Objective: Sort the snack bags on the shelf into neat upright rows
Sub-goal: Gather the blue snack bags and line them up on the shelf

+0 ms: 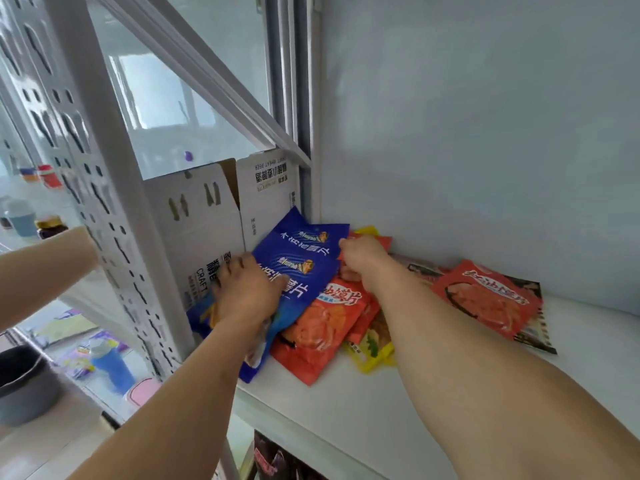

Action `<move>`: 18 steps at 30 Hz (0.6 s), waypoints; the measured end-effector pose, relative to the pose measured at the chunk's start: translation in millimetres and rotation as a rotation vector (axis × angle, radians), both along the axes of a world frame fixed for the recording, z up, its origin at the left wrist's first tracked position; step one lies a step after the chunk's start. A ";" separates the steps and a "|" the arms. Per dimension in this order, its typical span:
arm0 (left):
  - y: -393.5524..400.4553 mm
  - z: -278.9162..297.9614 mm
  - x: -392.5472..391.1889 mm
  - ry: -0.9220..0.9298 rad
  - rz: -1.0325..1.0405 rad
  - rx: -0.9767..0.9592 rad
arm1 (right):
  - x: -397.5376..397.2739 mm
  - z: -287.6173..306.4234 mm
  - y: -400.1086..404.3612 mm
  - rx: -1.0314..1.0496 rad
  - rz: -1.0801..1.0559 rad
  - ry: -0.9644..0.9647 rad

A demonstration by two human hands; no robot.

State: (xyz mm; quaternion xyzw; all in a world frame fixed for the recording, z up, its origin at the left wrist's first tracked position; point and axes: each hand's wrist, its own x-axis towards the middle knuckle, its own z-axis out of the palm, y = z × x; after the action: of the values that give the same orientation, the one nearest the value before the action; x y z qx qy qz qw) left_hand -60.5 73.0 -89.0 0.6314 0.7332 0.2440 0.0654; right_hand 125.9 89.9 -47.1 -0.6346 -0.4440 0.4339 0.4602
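Blue snack bags (pixel 304 254) lean in a stack against a white cardboard box (pixel 201 216) at the left end of the white shelf (pixel 346 410). My left hand (pixel 247 292) lies on the front blue bag, fingers curled over its left edge. Red-orange bags (pixel 322 327) lean beside the blue ones. My right hand (pixel 360 259) grips the top of a red bag behind them. A yellow bag (pixel 372 355) lies flat under my right forearm. Another red bag (pixel 485 299) lies flat to the right, on top of a dark-edged bag (pixel 535 336).
A perforated white upright (pixel 114 209) frames the shelf's left side. The pale back wall (pixel 485 133) stands close behind the bags. Dark packets (pixel 273 459) show on the shelf below. A grey pot (pixel 24 382) and bottles sit on a surface at lower left.
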 end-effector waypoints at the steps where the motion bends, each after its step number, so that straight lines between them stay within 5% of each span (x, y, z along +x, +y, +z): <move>1: 3.8 -2.2 -0.9 -0.003 -0.010 -0.016 | -3.9 -2.0 5.9 -0.012 -0.019 -0.009; 7: 19.9 -7.3 -2.6 -0.077 -0.053 -0.078 | -22.9 6.4 25.5 -0.142 -0.090 -0.409; 12: 23.1 -10.9 -7.5 -0.143 -0.102 -0.041 | -31.3 1.0 33.5 -0.116 -0.112 -0.045; 18: 27.1 -6.2 -8.7 -0.250 -0.149 -0.087 | -31.3 5.9 36.3 -0.187 -0.120 0.119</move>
State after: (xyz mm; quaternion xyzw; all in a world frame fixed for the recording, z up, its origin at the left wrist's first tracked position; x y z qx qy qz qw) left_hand -69.2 100.1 -95.2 0.6452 0.6805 0.2829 0.2014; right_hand 94.6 126.2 -41.2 -0.6734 -0.3345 0.4820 0.4498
